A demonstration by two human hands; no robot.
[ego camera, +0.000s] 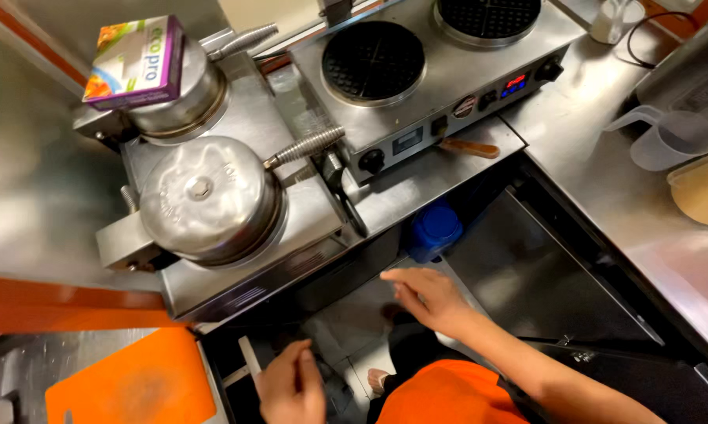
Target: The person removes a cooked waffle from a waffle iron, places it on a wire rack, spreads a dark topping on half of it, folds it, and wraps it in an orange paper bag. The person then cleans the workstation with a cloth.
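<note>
Below the steel counter, I lean down toward the dark space under the waffle irons. My right hand reaches forward with the fingers spread and loose, palm down, holding nothing, close to the blue lid of a container tucked back under the counter edge. My left hand hangs lower, fingers curled toward each other and pinching a thin white strip; I cannot tell what it is, since it is small and partly blurred. Overhead, the closed waffle iron sits with its domed lid down and its coiled handle pointing right, a second one behind it carries a small cardboard box, and the open double iron shows two dark grids. A wooden-handled tool lies on the ledge in front of it, and an orange cutting board rests at the lower left. To do this reach well, I judge I should keep my head and forearm clear of the counter edge and the hot irons above, slide the right hand in low, and close it only once the fingers are fully round the blue-lidded container.
</note>
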